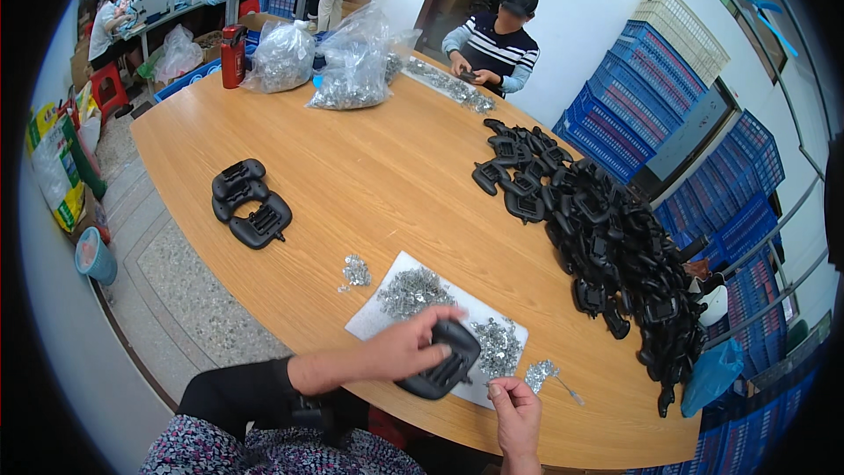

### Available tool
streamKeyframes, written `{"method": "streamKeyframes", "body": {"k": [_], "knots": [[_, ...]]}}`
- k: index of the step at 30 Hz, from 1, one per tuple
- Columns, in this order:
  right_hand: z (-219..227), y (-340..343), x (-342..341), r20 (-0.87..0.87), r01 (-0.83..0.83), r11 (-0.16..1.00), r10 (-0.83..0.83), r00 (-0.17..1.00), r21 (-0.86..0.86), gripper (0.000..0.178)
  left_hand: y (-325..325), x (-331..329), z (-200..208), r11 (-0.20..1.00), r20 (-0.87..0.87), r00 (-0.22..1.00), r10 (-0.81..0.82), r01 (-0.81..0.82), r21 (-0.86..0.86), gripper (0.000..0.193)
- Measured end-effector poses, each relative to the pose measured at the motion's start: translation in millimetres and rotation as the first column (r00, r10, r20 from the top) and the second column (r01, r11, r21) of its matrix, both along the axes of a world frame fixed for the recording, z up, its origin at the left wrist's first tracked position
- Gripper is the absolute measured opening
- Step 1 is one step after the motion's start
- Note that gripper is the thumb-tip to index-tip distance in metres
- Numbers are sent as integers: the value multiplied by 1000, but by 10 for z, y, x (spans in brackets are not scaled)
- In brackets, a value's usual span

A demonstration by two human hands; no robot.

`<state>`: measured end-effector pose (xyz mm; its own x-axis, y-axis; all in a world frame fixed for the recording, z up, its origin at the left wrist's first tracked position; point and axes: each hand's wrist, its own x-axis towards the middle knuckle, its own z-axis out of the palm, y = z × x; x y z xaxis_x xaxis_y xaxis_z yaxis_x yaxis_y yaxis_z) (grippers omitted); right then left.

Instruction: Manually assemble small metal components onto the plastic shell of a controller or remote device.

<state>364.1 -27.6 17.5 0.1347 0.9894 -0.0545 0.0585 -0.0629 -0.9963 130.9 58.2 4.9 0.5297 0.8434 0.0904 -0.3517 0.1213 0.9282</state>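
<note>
My left hand (pixel 396 349) is closed round a black plastic housing (pixel 457 352) with slots in its face, held tilted over the near side of a white board (pixel 365 324). Just right of it, my right hand (pixel 517 412) has thumb and forefinger pinched together; what sits between them is too small to make out. Two heaps of small silvery metal pieces lie on the board: a left heap (pixel 413 290) and a right heap (pixel 498 345). Smaller piles of such pieces rest on the table beside it, a left pile (pixel 355 270) and a right pile (pixel 540 375).
A few similar black housings (pixel 261 222) lie at the table's left; a large heap of them (pixel 598 229) covers the right side. Clear bags of metal parts (pixel 352 75) and a red flask (pixel 233 57) stand at the far edge. Across the table a person (pixel 497 48) handles a dark piece.
</note>
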Motion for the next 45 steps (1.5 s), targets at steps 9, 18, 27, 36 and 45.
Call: {"method": "streamKeyframes", "body": {"k": [9,18,27,36,45], "knots": [[-44,-36,30,28,-64,997,63,998,37,6,658,-438,670,944,-428,864,265,-141,299,85],[-172,-19,154,231,-105,992,86,969,72,6,1026,-422,694,991,-178,981,82,-100,-90,53],[-60,-55,78,253,-61,998,51,966,30,10,1572,-426,737,975,-142,973,183,-199,-104,41],[-107,-15,136,307,-102,992,75,949,73,8,2191,-432,851,970,-70,969,238,-241,-35,33],[-40,-50,115,320,-68,996,44,946,63,9,1681,-201,993,981,-164,969,187,-194,-25,45]]}}
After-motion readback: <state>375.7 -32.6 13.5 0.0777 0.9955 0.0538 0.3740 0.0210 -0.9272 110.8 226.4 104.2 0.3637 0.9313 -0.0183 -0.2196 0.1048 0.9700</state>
